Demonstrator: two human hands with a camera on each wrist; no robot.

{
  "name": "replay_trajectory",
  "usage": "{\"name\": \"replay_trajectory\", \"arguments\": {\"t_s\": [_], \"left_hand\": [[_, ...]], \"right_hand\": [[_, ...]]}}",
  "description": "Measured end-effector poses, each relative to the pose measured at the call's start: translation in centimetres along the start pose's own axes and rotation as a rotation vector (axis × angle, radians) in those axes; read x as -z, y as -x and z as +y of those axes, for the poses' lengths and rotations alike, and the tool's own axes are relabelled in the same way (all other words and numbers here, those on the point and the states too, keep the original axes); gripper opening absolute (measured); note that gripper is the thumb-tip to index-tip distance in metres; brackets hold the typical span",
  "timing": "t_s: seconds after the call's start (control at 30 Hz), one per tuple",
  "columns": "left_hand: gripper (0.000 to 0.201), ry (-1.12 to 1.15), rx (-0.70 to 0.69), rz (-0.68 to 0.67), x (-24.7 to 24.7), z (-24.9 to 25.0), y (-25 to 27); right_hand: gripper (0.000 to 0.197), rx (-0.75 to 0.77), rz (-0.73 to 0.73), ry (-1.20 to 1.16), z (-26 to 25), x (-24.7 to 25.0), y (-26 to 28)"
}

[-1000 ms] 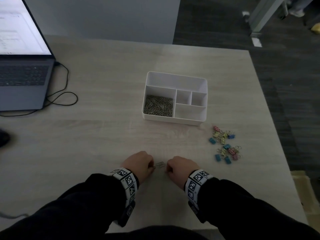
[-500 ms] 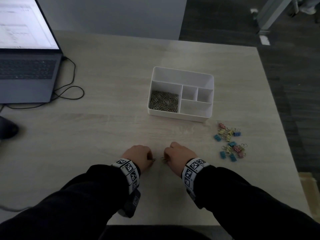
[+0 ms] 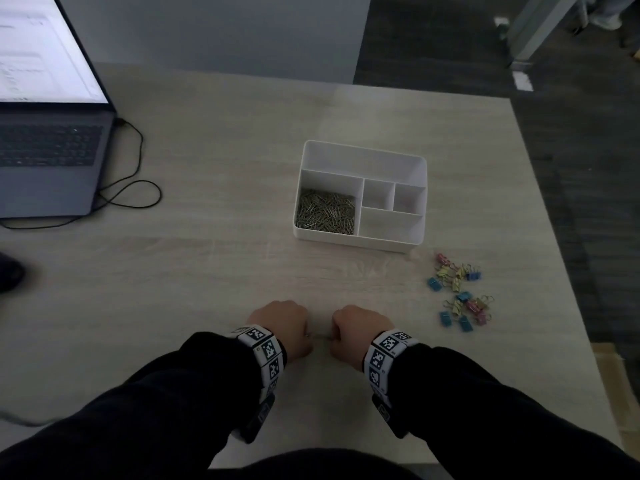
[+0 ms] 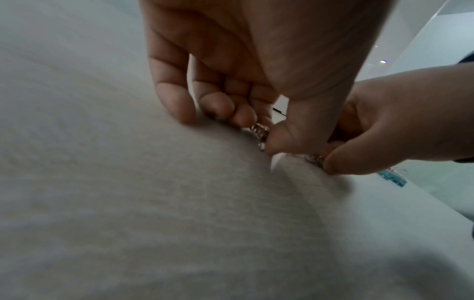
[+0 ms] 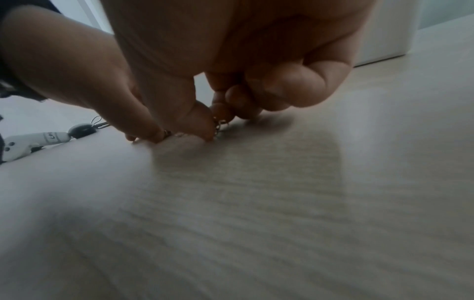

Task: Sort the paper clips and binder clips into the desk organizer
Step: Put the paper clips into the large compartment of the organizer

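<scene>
Both hands sit knuckles-up on the desk near its front edge, almost touching. My left hand (image 3: 285, 325) pinches a few silver paper clips (image 4: 260, 133) between thumb and curled fingers. My right hand (image 3: 356, 329) pinches more paper clips (image 5: 220, 124) against the desktop in the same way. The white desk organizer (image 3: 360, 242) stands further back, its left front compartment filled with paper clips (image 3: 325, 213) and the other compartments bare. A loose pile of coloured binder clips (image 3: 459, 292) lies on the desk, right of the hands.
An open laptop (image 3: 48, 161) with a black cable (image 3: 131, 188) sits at the back left. A dark mouse (image 3: 8, 273) lies at the left edge. The desk's right edge (image 3: 568, 254) runs close to the binder clips, dark floor beyond.
The two hands have closed in on each other, and the clips that lay in the gap between them are now pinched. The head view has shifted slightly.
</scene>
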State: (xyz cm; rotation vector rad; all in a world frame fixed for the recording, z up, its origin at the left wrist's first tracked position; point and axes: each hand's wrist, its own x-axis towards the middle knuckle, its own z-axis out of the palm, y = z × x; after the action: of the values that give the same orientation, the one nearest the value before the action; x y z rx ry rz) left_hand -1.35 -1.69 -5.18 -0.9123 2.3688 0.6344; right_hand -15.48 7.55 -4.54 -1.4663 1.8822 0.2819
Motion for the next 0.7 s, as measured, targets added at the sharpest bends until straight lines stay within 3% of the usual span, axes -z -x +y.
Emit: {"name": "replay_trajectory", "arguments": {"t_s": [0.13,0.33,0.7], "left_hand": [[0.019,0.01,-0.041,0.056,0.4,-1.3,-0.2],[0.02,0.207,-0.059,0.125,2.6,-3.4,-1.6],[0.01,0.719,-0.098,0.382,10.1,-4.4,-5.0]], "right_hand": [[0.02,-0.007,0.053,-0.033,0.7,0.2,0.0],[0.013,0.007,0.1,-0.14,1.9,1.5,-0.6],[0.008,-0.127,0.554,-0.529,1.2,9.1,-4.0]]}}
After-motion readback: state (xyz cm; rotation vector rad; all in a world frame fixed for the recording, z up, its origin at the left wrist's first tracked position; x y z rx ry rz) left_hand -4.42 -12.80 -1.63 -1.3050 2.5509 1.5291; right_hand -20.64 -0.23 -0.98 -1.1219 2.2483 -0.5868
